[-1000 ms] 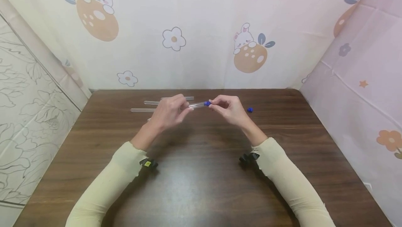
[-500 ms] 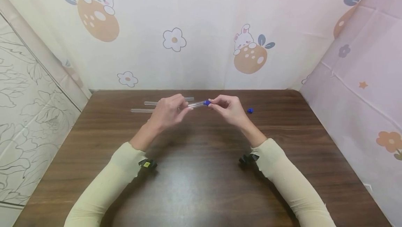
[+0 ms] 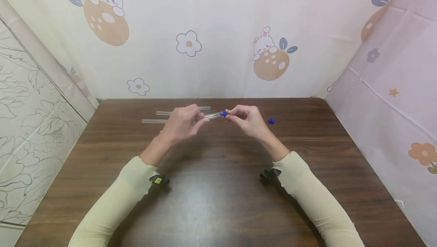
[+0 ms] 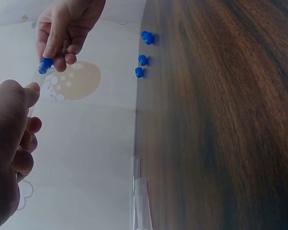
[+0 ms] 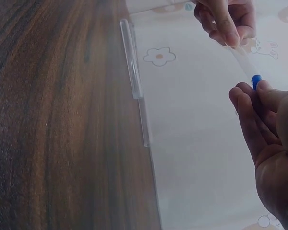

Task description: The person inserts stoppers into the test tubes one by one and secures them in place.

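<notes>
Above the far part of the table, my left hand [image 3: 184,123] grips a clear test tube [image 3: 213,115] between thumb and fingers. The tube's mouth points right and a little upward, and its lower part is hidden behind the hand. A blue stopper [image 3: 224,113] sits at that mouth, pinched by the thumb and fingertips of my right hand [image 3: 249,121]. From the right wrist, the blue stopper [image 5: 256,80] shows in line with the tube [image 5: 243,60]. The left wrist view shows the stopper [image 4: 45,65] under the right fingertips, partly covered.
Other clear test tubes [image 3: 153,121] lie on the wooden table [image 3: 205,186] behind and left of my left hand. Loose blue stoppers [image 4: 142,60] rest near the back edge; one stopper [image 3: 271,120] shows right of my right hand. A printed curtain [image 3: 222,65] stands behind.
</notes>
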Action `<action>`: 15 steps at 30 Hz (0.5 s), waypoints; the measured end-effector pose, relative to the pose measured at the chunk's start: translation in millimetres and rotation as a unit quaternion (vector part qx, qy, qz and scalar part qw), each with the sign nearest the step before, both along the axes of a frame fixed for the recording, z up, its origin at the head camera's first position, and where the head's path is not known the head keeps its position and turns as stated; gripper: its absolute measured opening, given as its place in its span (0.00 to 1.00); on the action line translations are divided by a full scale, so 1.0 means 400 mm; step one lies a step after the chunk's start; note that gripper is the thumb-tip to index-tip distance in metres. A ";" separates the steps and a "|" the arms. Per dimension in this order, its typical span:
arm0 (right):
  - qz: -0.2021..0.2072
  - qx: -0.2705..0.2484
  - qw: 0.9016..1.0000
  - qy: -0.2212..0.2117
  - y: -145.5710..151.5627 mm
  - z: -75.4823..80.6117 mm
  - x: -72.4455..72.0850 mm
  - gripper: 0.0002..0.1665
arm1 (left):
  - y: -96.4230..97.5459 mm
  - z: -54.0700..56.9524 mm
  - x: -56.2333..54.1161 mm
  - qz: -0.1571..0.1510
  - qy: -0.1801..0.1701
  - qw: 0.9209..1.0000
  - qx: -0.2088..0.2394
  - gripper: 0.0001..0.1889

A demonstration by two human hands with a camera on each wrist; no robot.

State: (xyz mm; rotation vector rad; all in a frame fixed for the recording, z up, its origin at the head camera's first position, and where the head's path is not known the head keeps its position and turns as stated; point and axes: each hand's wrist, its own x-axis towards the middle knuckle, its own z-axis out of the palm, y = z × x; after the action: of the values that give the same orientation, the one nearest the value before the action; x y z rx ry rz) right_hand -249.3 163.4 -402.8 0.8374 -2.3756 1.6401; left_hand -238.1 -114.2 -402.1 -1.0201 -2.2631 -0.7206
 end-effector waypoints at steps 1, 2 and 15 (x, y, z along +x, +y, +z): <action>-0.001 0.000 1.000 0.000 0.000 -0.002 0.000 0.06 | 0.000 -0.002 -0.001 -0.001 0.001 1.000 -0.003 0.11; -0.003 0.000 1.000 0.000 0.000 -0.004 0.000 0.06 | 0.001 -0.002 -0.001 -0.003 0.003 1.000 -0.007 0.11; 0.007 0.009 1.000 -0.001 0.006 -0.004 -0.003 0.03 | 0.006 -0.001 -0.003 -0.026 0.013 0.999 -0.026 0.10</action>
State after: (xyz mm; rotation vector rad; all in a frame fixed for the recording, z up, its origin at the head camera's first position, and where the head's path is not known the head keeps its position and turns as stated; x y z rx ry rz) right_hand -250.3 165.7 -404.3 0.8584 -2.3938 1.6276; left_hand -239.4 -111.9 -402.3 -1.1112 -2.2503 -0.6691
